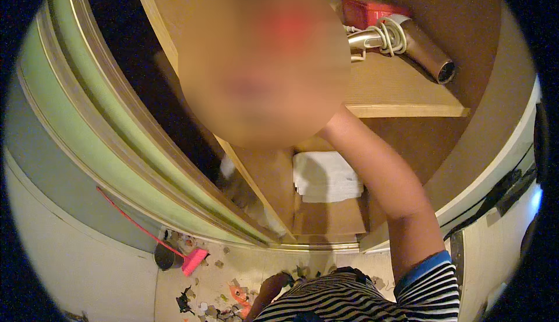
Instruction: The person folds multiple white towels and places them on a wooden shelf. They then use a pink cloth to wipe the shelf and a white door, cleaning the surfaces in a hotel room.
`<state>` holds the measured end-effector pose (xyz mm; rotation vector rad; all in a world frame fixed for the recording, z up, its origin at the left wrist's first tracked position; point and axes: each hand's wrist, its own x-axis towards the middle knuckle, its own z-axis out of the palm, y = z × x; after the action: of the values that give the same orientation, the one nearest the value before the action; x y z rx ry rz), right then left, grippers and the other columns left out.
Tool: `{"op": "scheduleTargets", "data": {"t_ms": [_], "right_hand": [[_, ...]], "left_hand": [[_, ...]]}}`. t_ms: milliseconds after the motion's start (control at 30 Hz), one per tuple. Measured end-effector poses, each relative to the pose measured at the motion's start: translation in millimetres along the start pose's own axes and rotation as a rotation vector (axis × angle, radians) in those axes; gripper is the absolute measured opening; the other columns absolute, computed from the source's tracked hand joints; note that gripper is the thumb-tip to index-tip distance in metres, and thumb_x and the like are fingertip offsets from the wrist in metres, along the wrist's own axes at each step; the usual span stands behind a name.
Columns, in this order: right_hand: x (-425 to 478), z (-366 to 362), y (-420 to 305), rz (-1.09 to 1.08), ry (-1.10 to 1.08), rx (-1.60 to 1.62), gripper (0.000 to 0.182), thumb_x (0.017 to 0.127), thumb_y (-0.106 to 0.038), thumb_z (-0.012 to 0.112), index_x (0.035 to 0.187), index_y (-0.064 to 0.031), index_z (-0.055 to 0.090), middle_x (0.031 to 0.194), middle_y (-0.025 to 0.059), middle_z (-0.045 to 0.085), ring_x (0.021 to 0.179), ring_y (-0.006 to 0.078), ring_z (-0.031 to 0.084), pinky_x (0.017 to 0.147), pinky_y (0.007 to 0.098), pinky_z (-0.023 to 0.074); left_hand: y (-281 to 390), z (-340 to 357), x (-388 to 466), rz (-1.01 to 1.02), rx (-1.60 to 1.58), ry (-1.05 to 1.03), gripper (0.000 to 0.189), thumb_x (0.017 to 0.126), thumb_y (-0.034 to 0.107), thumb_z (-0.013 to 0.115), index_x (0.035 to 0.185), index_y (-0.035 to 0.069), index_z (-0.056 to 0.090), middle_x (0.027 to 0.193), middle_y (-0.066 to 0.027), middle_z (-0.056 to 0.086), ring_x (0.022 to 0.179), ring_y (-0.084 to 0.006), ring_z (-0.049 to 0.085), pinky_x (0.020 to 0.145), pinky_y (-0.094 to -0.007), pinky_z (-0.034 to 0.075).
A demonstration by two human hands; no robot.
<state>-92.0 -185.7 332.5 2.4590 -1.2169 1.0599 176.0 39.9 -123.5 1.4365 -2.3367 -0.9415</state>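
Observation:
My right arm (384, 169) reaches up into an open wooden cupboard. A large round blur covers my right hand and whatever is around it, with a reddish patch showing through. To the right of the blur, a hair dryer (423, 51) with its pale cord coiled around it lies on the upper shelf (393, 86). Behind it sits a red plastic box (371, 11). Below the shelf, a stack of folded white cloths (327, 177) rests in a lower compartment. My left forearm (268, 293) hangs low beside the striped shirt; its hand is too dark to make out.
Green sliding door panels (109, 134) curve along the left. On the floor, a pink broom (195, 261) leans by a dark bin (167, 256). Scattered scraps of litter (238, 295) lie near my body. A vertical wooden divider (257, 186) splits the cupboard.

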Motion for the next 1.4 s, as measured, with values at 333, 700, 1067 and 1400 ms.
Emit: {"op": "scheduleTargets", "data": {"t_ms": [333, 700, 1067, 1400], "right_hand": [[-33, -10, -31, 0.023, 0.184, 0.071, 0.037, 0.062, -0.008, 0.069, 0.096, -0.0048, 0.056, 0.087, 0.0105, 0.058, 0.084, 0.0275, 0.056, 0.074, 0.0335, 0.0457], [-206, 104, -115, 1.073, -0.218, 1.340, 0.025, 0.086, -0.030, 0.055, 0.092, -0.0058, 0.058, 0.085, -0.0013, 0.059, 0.081, 0.0084, 0.052, 0.074, 0.0254, 0.0445], [-291, 98, -127, 0.899, -0.165, 1.590, 0.039, 0.077, -0.008, 0.065, 0.113, -0.0017, 0.052, 0.106, 0.0023, 0.057, 0.098, 0.0113, 0.050, 0.088, 0.0276, 0.0386], [-334, 63, -141, 1.291, 0.407, 1.765, 0.034, 0.080, -0.020, 0.061, 0.109, -0.0040, 0.053, 0.103, 0.0063, 0.059, 0.098, 0.0170, 0.055, 0.086, 0.0325, 0.0419]], "left_hand": [[-78, 20, -22, 0.051, 0.132, 0.008, 0.026, 0.086, 0.022, 0.043, 0.095, 0.002, 0.058, 0.096, -0.0183, 0.060, 0.088, -0.0325, 0.057, 0.075, -0.0401, 0.047], [111, -138, 35, -0.052, -0.709, 0.201, 0.035, 0.085, 0.020, 0.046, 0.117, 0.008, 0.048, 0.111, -0.0132, 0.055, 0.102, -0.0233, 0.052, 0.089, -0.0306, 0.038], [150, -140, 55, 0.197, -1.321, -0.180, 0.051, 0.081, 0.031, 0.051, 0.121, 0.001, 0.042, 0.120, -0.0093, 0.048, 0.109, -0.0200, 0.047, 0.093, -0.0333, 0.037], [158, -97, 65, -0.236, -2.024, -0.587, 0.061, 0.085, 0.046, 0.046, 0.128, 0.004, 0.035, 0.130, -0.0105, 0.041, 0.120, -0.0262, 0.038, 0.101, -0.0421, 0.028]]}}
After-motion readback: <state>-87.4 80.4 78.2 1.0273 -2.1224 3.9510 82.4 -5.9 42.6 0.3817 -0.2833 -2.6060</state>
